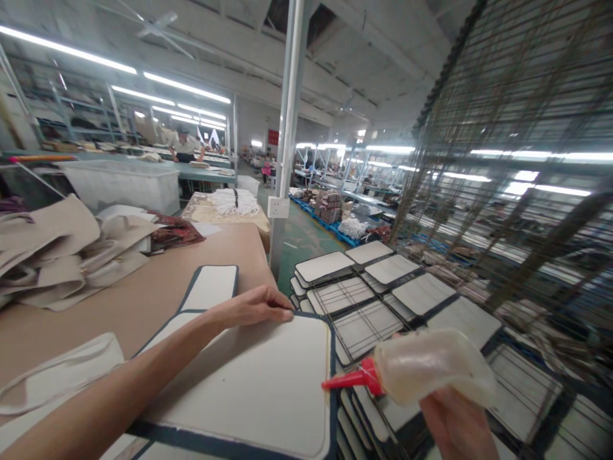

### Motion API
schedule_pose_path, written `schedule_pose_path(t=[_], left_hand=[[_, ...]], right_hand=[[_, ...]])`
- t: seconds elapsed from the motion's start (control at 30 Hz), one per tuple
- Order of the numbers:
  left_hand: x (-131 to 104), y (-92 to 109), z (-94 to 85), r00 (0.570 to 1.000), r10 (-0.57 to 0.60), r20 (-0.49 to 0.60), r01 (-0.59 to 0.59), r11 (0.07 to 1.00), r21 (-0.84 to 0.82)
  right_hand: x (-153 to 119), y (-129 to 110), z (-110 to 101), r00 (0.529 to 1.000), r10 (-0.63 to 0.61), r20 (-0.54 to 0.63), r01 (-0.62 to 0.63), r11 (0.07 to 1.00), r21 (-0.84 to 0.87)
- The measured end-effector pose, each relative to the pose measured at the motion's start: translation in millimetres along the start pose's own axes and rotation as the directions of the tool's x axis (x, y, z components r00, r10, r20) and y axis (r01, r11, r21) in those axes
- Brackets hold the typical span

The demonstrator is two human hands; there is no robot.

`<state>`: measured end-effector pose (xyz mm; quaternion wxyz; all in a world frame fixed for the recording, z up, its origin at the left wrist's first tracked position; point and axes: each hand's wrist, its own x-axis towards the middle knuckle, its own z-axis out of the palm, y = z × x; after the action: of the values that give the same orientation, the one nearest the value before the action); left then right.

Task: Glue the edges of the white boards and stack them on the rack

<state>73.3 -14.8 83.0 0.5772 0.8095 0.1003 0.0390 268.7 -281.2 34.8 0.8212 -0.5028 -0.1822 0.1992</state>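
A white panel with a dark blue border (pixel 249 383) lies in front of me, its right edge marked by a thin yellowish line. My left hand (pixel 263 305) pinches the panel's far edge between thumb and fingers. In my right hand (pixel 454 415) is a translucent glue bottle (pixel 431 367), held on its side. The bottle's red nozzle (pixel 352 378) points left, its tip at the panel's right border. Behind the panel, a smaller white piece with a dark edge (pixel 211 287) rests on the brown table (pixel 239 243).
Wire racks bearing white panels (pixel 424 292) stand at the right, with a raised mesh rack (pixel 517 96) above. Beige fabric pieces (pixel 71 249) and a clear plastic bin (pixel 124 185) are at the left. A metal post (pixel 286 128) rises past the table; a person (pixel 184 144) is far back.
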Motion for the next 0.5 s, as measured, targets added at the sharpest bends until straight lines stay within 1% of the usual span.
schedule_pose_path(t=[0.1,0.17,0.2,0.37,0.43,0.5], left_hand=[[-0.9,1.6,0.3,0.999,-0.026,-0.035,0.025,0.999,-0.024],[-1.9,2.2,0.3,0.997,-0.054,-0.054,0.052,0.998,-0.037],[-2.3,2.1,0.1,0.996,-0.065,-0.056,0.063,0.997,-0.043],[-1.3,-2.7,-3.7,0.995,-0.066,-0.07,0.063,0.997,-0.042],[-0.3,-5.8,-5.7,0.994,-0.066,-0.085,0.063,0.998,-0.028],[0.4,-7.6,-6.8,0.994,-0.067,-0.088,0.065,0.998,-0.018]], right_hand=[[-5.5,11.5,-21.8,0.997,0.071,-0.034,-0.073,0.996,-0.058],[-7.6,16.5,-33.7,0.995,0.078,-0.065,-0.084,0.991,-0.105],[-7.2,17.1,-36.0,0.995,0.069,-0.069,-0.077,0.99,-0.117],[2.4,11.7,-25.7,1.0,0.025,0.007,-0.025,0.998,-0.061],[3.4,12.3,-27.5,0.999,-0.022,0.036,0.025,0.996,-0.09],[2.7,15.0,-34.0,0.993,-0.098,0.069,0.107,0.983,-0.148]])
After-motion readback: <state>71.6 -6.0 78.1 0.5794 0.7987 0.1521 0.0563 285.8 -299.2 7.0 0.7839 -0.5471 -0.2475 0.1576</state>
